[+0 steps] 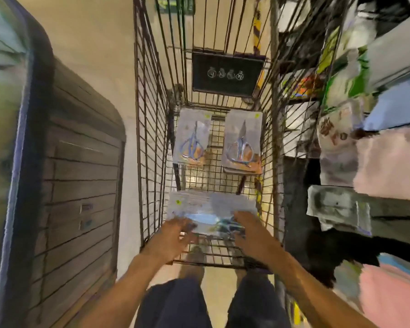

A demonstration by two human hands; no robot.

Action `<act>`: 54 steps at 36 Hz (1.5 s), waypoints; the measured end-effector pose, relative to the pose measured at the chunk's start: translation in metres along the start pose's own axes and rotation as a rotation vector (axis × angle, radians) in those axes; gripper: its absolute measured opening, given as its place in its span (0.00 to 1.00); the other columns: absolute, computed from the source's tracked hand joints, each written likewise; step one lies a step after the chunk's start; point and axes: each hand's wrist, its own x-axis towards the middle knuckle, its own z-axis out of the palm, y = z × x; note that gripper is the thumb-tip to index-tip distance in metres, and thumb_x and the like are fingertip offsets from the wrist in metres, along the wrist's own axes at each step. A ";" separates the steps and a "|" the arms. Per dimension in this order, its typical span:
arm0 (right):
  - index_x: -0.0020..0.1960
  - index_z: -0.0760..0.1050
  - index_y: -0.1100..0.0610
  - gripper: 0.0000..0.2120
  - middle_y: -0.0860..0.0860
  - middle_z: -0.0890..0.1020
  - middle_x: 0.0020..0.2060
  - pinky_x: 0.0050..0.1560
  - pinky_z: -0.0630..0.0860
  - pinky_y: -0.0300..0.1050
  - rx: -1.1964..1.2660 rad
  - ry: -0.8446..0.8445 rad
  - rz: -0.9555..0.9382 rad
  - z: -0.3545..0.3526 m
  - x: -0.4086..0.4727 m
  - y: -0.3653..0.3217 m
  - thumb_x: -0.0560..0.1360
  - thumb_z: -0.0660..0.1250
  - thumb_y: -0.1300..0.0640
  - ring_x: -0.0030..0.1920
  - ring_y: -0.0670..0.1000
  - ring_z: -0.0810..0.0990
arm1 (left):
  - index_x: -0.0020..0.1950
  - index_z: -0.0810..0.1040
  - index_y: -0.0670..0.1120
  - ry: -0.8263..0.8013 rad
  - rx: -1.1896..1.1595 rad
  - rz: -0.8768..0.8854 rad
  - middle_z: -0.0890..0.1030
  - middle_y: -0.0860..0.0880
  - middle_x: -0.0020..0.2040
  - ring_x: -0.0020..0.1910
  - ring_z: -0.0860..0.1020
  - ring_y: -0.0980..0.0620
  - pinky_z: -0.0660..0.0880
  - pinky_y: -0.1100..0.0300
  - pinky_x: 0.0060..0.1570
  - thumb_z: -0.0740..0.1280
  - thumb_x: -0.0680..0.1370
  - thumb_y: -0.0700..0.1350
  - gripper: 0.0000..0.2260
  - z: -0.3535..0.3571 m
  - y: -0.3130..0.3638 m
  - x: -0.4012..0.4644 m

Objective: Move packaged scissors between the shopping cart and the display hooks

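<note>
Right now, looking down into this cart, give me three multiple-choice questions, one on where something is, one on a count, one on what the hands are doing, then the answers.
1. Where is the black sign?
A. on the cart's far end wall
B. flat on the cart floor
C. on the floor outside the cart

2. How many separate piles of scissor packs lie in the cart?
A. one
B. three
C. six

3. What are the hands doing?
A. both hang empty outside the cart
B. both are on the near pile
C. one holds the cart handle

Answers:
1. A, it is fixed to the wires beyond the packs.
2. B, far left pile, far right pile and the near pile.
3. B, left hand and right hand sit at its near edge; the exact grip is blurred.
</note>
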 end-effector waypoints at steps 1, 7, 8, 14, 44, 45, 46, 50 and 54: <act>0.74 0.66 0.54 0.26 0.55 0.72 0.69 0.68 0.73 0.56 -0.010 0.066 -0.024 0.007 0.008 0.004 0.77 0.66 0.55 0.68 0.57 0.73 | 0.67 0.79 0.49 0.004 0.004 -0.003 0.79 0.53 0.62 0.62 0.77 0.56 0.68 0.68 0.61 0.66 0.81 0.43 0.14 0.005 -0.005 0.005; 0.67 0.69 0.52 0.28 0.52 0.74 0.63 0.67 0.72 0.58 -0.026 0.128 -0.115 0.030 0.039 0.000 0.70 0.75 0.57 0.64 0.58 0.73 | 0.70 0.77 0.53 -0.039 0.092 -0.067 0.77 0.51 0.68 0.67 0.74 0.49 0.69 0.60 0.66 0.64 0.82 0.47 0.16 0.019 -0.022 0.018; 0.66 0.71 0.51 0.27 0.51 0.74 0.61 0.66 0.71 0.53 -0.031 0.130 -0.112 0.031 0.039 -0.003 0.70 0.75 0.56 0.63 0.55 0.73 | 0.70 0.76 0.54 -0.043 0.100 -0.072 0.76 0.51 0.70 0.68 0.74 0.49 0.70 0.59 0.68 0.64 0.81 0.48 0.16 0.020 -0.023 0.019; 0.72 0.66 0.42 0.31 0.46 0.74 0.65 0.62 0.78 0.50 -0.047 0.150 -0.042 0.040 0.033 -0.001 0.73 0.75 0.51 0.64 0.50 0.74 | 0.72 0.74 0.54 -0.083 0.095 -0.063 0.73 0.50 0.72 0.71 0.71 0.50 0.67 0.58 0.71 0.65 0.81 0.46 0.18 0.019 -0.026 0.016; 0.78 0.60 0.45 0.34 0.43 0.74 0.64 0.47 0.80 0.33 0.995 0.288 0.021 -0.047 -0.030 -0.077 0.79 0.69 0.64 0.61 0.43 0.77 | 0.77 0.56 0.65 0.100 -0.933 -0.098 0.82 0.51 0.64 0.59 0.83 0.54 0.81 0.64 0.52 0.70 0.80 0.45 0.32 -0.041 0.090 -0.035; 0.77 0.59 0.43 0.34 0.42 0.73 0.65 0.47 0.79 0.31 1.015 0.287 0.009 -0.044 -0.031 -0.081 0.79 0.68 0.64 0.62 0.42 0.76 | 0.76 0.56 0.66 0.117 -0.972 -0.107 0.81 0.51 0.64 0.60 0.82 0.52 0.81 0.58 0.56 0.71 0.79 0.46 0.34 -0.039 0.094 -0.034; 0.76 0.59 0.40 0.34 0.40 0.72 0.66 0.49 0.78 0.30 1.024 0.286 -0.001 -0.039 -0.030 -0.083 0.79 0.68 0.64 0.63 0.41 0.75 | 0.75 0.58 0.67 0.149 -0.988 -0.115 0.81 0.51 0.65 0.61 0.82 0.51 0.80 0.53 0.59 0.73 0.78 0.47 0.34 -0.038 0.096 -0.033; 0.73 0.56 0.34 0.32 0.34 0.69 0.68 0.64 0.72 0.31 1.007 0.275 -0.008 -0.023 -0.027 -0.088 0.81 0.67 0.60 0.67 0.38 0.72 | 0.71 0.65 0.69 0.268 -1.018 -0.099 0.82 0.50 0.63 0.59 0.82 0.51 0.78 0.46 0.63 0.78 0.72 0.41 0.37 -0.034 0.093 -0.028; 0.78 0.58 0.42 0.34 0.43 0.74 0.71 0.69 0.74 0.42 1.013 0.175 -0.024 -0.018 -0.037 -0.085 0.80 0.68 0.61 0.68 0.43 0.75 | 0.74 0.65 0.66 0.284 -1.041 -0.087 0.81 0.50 0.65 0.62 0.81 0.50 0.80 0.46 0.60 0.78 0.71 0.35 0.42 -0.032 0.084 -0.033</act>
